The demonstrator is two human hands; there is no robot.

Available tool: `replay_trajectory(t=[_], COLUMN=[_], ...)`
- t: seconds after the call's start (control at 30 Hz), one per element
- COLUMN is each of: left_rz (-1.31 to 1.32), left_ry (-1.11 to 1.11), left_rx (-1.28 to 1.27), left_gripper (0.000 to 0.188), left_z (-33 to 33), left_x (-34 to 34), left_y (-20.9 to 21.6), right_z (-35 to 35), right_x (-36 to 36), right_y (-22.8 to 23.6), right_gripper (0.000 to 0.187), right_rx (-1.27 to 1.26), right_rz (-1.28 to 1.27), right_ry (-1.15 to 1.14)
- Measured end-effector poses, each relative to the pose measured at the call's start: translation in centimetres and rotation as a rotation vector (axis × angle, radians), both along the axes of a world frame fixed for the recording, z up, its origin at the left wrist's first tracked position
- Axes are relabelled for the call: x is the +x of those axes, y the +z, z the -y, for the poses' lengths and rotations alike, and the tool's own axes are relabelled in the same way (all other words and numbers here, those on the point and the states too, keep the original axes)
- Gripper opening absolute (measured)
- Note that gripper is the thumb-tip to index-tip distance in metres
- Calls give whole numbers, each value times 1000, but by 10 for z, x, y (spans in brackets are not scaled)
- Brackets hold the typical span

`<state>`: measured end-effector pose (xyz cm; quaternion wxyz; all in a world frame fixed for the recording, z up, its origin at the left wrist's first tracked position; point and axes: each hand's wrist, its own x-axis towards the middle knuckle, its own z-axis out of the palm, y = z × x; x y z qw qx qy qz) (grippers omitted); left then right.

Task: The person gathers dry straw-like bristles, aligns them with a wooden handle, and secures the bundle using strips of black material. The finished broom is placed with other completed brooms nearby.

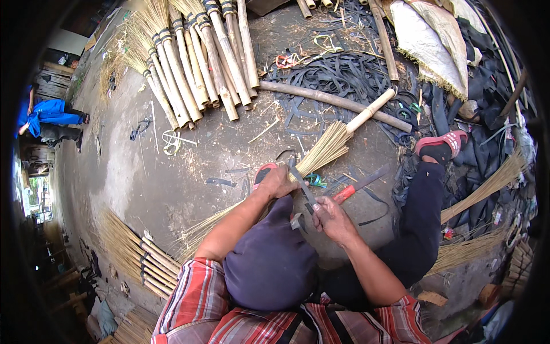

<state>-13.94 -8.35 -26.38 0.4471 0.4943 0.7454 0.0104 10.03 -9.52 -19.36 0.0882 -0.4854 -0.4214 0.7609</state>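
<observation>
Pinching a flat dark strap (303, 184) between thumb and fingers, the right hand (334, 219) stands a little apart from the left hand (278, 183), which is clamped on the straw of a broom (326, 150); just how its fingers wrap there is partly hidden. The strap slants between the two hands, above the person's bent knee in dark trousers (269, 258). The broom lies aslant in front of the person, its pale bamboo handle (371, 110) pointing up and to the right, crossing over a thicker brown pole (332, 103). Just beyond the right hand, a knife (345, 194) with a red handle lies on the ground (189, 172), its blade pointing away to the right. Farther off are a tangle of dark strips (338, 73) and, at the upper left, a row of brooms (186, 71) bound with black bands. More bound brooms (154, 261) lie at the lower left. A whitish sack (427, 43) fills the upper right, and a person in blue (51, 112) shows at the left edge.
</observation>
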Motion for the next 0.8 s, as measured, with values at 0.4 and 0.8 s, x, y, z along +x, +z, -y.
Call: replay_trajectory(t=[0.4,0.8], left_rz=[1045,124], left_ry=[176,-103], left_rx=[-461,81], left_gripper=[63,94], left_z=[-13,13], left_x=[-29,-2], left_y=[46,7], right_z=[-50,-96], right_x=[-34,-25], right_y=[-112,-12], right_gripper=[23,28], right_rx=[793,785], right_rz=[377,476], right_ry=[332,604])
